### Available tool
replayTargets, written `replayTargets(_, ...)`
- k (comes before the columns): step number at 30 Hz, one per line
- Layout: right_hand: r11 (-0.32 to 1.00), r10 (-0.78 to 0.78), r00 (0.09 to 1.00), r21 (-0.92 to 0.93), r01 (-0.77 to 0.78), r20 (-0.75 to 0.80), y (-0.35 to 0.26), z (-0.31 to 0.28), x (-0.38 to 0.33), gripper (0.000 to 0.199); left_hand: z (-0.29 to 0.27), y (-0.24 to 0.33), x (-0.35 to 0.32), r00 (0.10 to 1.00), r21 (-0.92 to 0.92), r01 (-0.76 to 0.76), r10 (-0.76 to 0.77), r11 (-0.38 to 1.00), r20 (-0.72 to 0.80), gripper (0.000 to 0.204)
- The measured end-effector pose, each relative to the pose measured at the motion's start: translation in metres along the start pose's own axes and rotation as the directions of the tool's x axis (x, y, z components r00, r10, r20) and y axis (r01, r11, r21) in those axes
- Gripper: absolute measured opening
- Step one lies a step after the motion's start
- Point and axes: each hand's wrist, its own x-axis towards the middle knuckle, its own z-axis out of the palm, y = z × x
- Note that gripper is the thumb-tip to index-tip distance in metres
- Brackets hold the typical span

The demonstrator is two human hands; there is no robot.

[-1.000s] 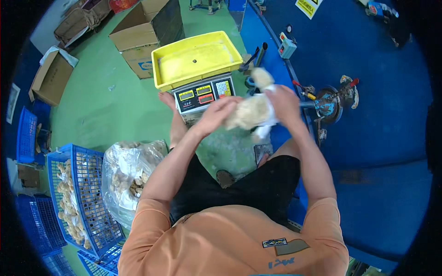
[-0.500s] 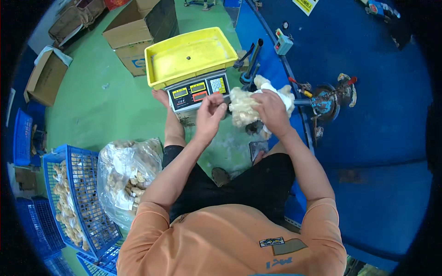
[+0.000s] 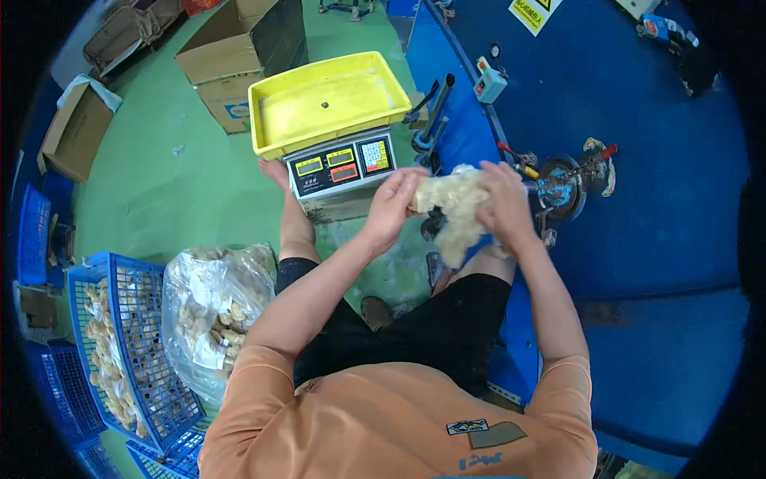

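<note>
A cream, fluffy plush toy piece [image 3: 453, 206] hangs between my hands, to the right of the scale and in front of the blue machine. My left hand [image 3: 392, 206] pinches its left end. My right hand [image 3: 507, 204] grips its right side, the fingers partly sunk in the pile and slightly blurred. A limp part of the plush dangles below, over my right knee. Behind my right hand, the round metal fitting [image 3: 562, 188] on the machine panel carries a short tube, mostly hidden by that hand.
A yellow tray [image 3: 327, 104] tops the digital scale [image 3: 341, 169]. At left stand a blue mesh crate [image 3: 148, 343] of small plush pieces and a clear bag [image 3: 219, 315] of more. Cardboard boxes [image 3: 231, 68] are farther back. A switch box [image 3: 490, 85] sits on the blue panel.
The plush has come away from the tube, moving slightly left and turning so part hangs down. My left hand, empty before, now holds its left end. My right hand has shifted rightward.
</note>
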Motion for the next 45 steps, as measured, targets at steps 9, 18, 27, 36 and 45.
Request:
replayTargets(9, 0.986, -0.111, 0.992, -0.119, 0.118, 0.066, -0.012, 0.008, 0.021, 0.035, 0.014, 0.02, 0.006, 0.946, 0.507, -0.129, 0.26, 0.852, -0.196, 0.023)
replayTargets(18, 0.973, -0.208, 0.976, -0.086, 0.212, 0.062, -0.022, 0.027, 0.031, 0.034, -0.014, 0.034, -0.01, 0.944, 0.129, 0.045, 0.0, 0.991, -0.33, 0.026)
replayTargets(27, 0.931, 0.317, 0.946, -0.216, -0.295, 0.07, -0.062, 0.053, 0.046, 0.022, -0.028, 0.034, -0.016, 0.983, 0.114, -0.047, 0.066, 0.992, -0.172, 0.029)
replayTargets(36, 0.894, 0.335, 0.932, -0.267, -0.361, -0.137, 0.01, 0.026, 0.007, 0.023, 0.029, 0.029, -0.011, 0.978, 0.139, 0.018, 0.011, 0.99, -0.21, 0.026)
replayTargets(45, 0.925, 0.318, 0.945, -0.195, -0.327, -0.077, -0.021, 0.041, 0.026, 0.024, -0.013, 0.029, -0.009, 0.943, 0.251, -0.024, 0.105, 0.968, -0.316, 0.025)
